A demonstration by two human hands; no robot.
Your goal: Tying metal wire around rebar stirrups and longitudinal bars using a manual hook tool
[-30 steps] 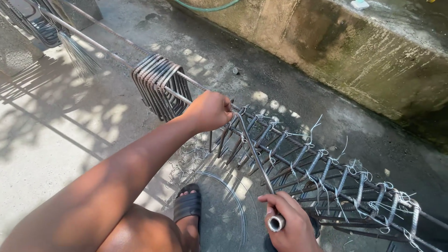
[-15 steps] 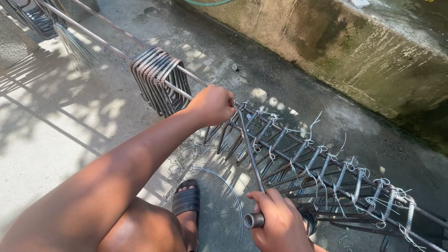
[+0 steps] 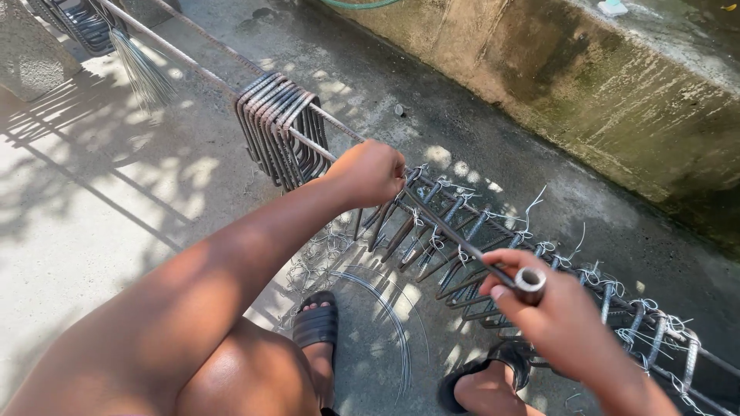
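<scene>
Right hand [image 3: 559, 320] has risen, fingers clamped on tool handle [image 3: 529, 285]; left hand [image 3: 370, 173] grips rebar [image 3: 339, 127].

I look down on an outdoor concrete floor [image 3: 100, 231], pale and sunlit on my left, darker and damp-looking toward the right. Thin, branching shadows cross the bright part. Along the far side runs a low concrete wall [image 3: 555, 100], stained and greenish, with a green hose [image 3: 358, 4] curving at its top edge. A rough stone block [image 3: 31, 54] sits in the upper left corner. Hard daylight throughout.
</scene>
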